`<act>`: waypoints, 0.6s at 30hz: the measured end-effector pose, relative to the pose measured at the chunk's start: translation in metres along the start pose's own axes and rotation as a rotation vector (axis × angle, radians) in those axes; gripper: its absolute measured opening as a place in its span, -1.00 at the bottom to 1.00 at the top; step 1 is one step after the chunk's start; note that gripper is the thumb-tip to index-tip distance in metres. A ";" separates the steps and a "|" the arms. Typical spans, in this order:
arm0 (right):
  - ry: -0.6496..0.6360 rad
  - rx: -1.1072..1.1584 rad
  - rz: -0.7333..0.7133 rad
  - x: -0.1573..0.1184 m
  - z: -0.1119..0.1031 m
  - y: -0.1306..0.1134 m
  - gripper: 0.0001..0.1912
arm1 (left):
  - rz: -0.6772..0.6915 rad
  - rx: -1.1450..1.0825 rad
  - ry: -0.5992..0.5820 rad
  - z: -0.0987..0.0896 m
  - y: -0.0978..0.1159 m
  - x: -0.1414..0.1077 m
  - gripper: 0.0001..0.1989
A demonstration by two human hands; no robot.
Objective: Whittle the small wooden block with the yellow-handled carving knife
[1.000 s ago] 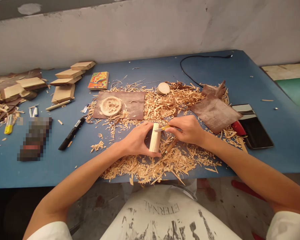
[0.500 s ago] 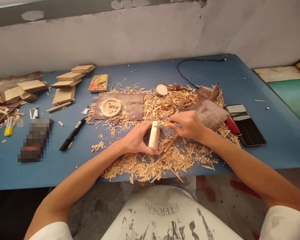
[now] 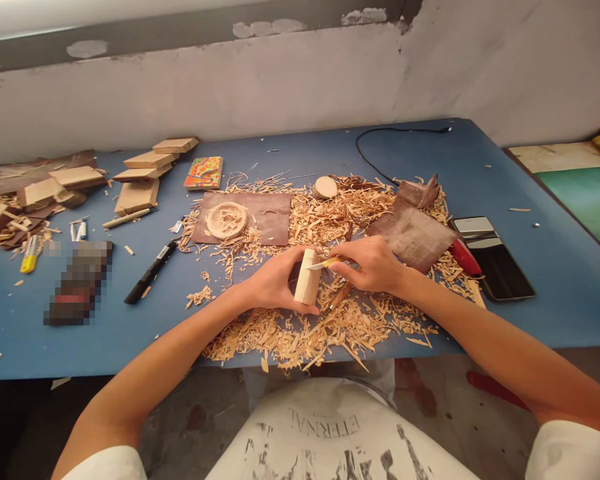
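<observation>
A pale wooden block with long faceted sides is held between the thumb and fingers of my left hand, tilted slightly over the table. My right hand is closed around a small yellow-handled knife, whose blade lies against the block's upper face. Wood shavings are heaped below both hands. Behind them, a carved round wooden piece rests on a brown sheet, and a cut log slice sits on more shavings.
On the blue table are stacked wooden boards, a patterned box, a black marker, a yellow cutter, a phone, a red-handled tool and a black cable.
The view has shifted a little, so the table sits lower in it. The knife blade has moved down along the block, and the block leans slightly more.
</observation>
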State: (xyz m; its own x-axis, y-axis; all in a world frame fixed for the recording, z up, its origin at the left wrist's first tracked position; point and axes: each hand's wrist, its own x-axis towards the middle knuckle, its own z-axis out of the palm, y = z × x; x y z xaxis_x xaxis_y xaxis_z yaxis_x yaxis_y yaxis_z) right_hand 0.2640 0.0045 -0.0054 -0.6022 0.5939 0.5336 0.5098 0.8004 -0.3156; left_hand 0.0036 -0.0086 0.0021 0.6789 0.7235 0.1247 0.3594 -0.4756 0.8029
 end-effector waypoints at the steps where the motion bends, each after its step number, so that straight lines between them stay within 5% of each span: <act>1: -0.001 0.017 0.011 0.000 0.000 -0.001 -0.59 | 0.001 -0.008 -0.001 0.000 0.000 0.000 0.02; 8: -0.066 0.030 0.096 -0.001 -0.001 -0.004 -0.55 | 0.034 0.001 0.005 0.001 -0.001 -0.001 0.06; 18: -0.059 0.058 0.035 -0.001 0.000 -0.003 -0.53 | 0.046 0.048 -0.016 0.001 0.001 0.000 0.00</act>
State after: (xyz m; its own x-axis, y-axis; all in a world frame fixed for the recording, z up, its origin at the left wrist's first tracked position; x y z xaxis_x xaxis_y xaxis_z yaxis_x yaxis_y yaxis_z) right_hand 0.2632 0.0013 -0.0049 -0.6206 0.6237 0.4753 0.4952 0.7817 -0.3791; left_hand 0.0043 -0.0093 0.0025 0.7055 0.6923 0.1516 0.3572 -0.5321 0.7677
